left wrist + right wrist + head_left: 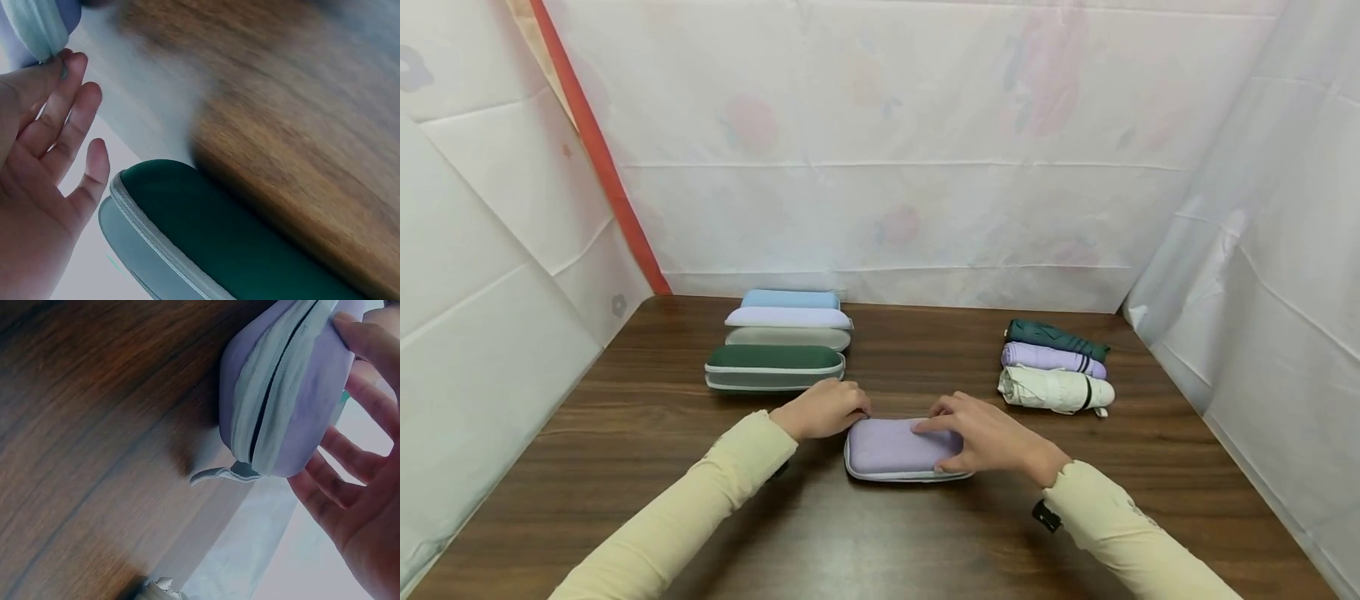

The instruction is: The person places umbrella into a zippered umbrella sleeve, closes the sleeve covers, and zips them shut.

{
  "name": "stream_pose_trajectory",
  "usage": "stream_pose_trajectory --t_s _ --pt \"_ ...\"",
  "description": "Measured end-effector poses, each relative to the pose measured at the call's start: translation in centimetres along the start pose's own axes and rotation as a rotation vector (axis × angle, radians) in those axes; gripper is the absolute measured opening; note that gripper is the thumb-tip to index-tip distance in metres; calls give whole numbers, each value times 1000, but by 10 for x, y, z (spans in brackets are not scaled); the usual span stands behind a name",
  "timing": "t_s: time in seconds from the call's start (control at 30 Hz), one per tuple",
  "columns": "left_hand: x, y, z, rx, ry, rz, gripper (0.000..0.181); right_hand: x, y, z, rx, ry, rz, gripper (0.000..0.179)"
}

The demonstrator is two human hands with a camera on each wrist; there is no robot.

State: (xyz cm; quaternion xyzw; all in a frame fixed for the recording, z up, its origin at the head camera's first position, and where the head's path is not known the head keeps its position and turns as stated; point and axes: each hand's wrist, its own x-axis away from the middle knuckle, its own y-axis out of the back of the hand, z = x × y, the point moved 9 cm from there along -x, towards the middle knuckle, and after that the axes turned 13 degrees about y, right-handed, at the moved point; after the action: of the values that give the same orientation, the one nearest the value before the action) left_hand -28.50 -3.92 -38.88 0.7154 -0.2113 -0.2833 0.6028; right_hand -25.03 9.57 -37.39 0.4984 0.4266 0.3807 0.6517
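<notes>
A purple zippered case [895, 446] lies on the table between the two hands. My left hand [827, 408] is at its back left corner, thumb and forefinger pinching the zipper pull [45, 61] at the end of the pale zipper band. At the right end, my right hand [981, 437] holds the case, with the thumb [350, 328] on the lid near the front edge and the other fingers spread toward the back. A dark slit runs between the zipper's two bands [278, 394] on this side, and a small fabric tab [215, 475] sticks out from the end.
Behind my left hand, a green case [775, 358], a grey case [790, 337], a lavender case [788, 317] and a blue case [790, 298] lie in a row. At the right lie a dark green folded umbrella [1052, 336], a lavender one [1048, 357] and a cream one [1052, 388].
</notes>
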Motion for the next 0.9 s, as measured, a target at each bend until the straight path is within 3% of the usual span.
stream_pose_trajectory --t_s 0.27,0.53,0.7,0.9 --pt "8 6 3 -96 -13 -73 7 1 0 -2 3 -45 1 50" --pt "24 11 7 -112 -2 -180 15 1 -1 -1 10 -71 -32 50" --pt "33 9 12 -94 35 -175 22 2 0 -1 20 -91 -47 51" --pt "49 10 9 -58 32 -192 15 2 1 0 30 -122 -74 51"
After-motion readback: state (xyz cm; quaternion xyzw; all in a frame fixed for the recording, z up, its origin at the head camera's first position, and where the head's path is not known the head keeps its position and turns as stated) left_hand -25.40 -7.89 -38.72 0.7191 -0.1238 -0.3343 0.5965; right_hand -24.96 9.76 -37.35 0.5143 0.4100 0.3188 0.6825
